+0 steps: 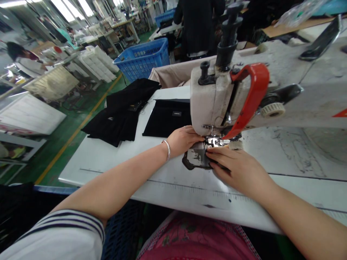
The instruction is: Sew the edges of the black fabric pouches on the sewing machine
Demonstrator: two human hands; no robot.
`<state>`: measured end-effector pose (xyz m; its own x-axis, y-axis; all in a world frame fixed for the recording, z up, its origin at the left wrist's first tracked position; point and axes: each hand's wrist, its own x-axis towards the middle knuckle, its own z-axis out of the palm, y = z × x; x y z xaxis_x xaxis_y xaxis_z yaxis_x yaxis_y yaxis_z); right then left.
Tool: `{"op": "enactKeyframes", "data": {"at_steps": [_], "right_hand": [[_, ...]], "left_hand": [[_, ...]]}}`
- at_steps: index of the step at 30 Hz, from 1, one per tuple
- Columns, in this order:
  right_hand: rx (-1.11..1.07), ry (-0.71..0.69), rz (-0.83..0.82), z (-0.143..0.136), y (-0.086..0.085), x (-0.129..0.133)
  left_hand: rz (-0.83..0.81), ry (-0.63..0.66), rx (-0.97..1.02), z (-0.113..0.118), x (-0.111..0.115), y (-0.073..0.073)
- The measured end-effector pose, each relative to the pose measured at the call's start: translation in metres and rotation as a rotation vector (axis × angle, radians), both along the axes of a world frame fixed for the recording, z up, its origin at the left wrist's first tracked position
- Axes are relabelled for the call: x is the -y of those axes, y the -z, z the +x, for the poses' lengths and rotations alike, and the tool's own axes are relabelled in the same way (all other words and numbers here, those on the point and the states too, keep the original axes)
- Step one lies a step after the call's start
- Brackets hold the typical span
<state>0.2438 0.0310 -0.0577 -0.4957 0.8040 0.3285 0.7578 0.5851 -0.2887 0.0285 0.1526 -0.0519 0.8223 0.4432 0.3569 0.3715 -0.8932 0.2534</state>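
Observation:
A sewing machine (206,97) with a red guard (257,86) stands over the white table (168,184). My left hand (183,141), with a bracelet at the wrist, lies just left of the presser foot (214,142), fingertips close to it. Its fingers are together; anything under them is hidden. My right hand (234,166) rests in front of the foot, at the right edge of the metal plate (197,157), with a bit of dark material by its fingers. Behind my left hand lies a black fabric piece (166,117) with a small label.
More black fabric pieces (114,121) are stacked at the table's left end. Behind them stand a blue crate (143,57) and a beige cloth-lined bin (173,74). A phone (322,41) sits on the machine. One person in black stands beyond; another sits far left.

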Motion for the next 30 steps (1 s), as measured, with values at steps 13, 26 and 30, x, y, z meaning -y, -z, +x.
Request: {"op": "enactKeyframes", "data": {"at_steps": [13,26,30], "right_hand": [[-0.116,-0.023,-0.013,0.001,-0.002,-0.002],[-0.086,0.259,0.112,0.009,-0.006,-0.001],[0.021,0.349,0.02,0.01,-0.012,-0.001]], "left_hand": [[0.004,-0.007,-0.047,-0.002,0.003,-0.002],[-0.097,0.004,-0.343,-0.006,0.006,-0.041],[-0.163,-0.018,-0.528,-0.004,0.017,-0.063]]}}
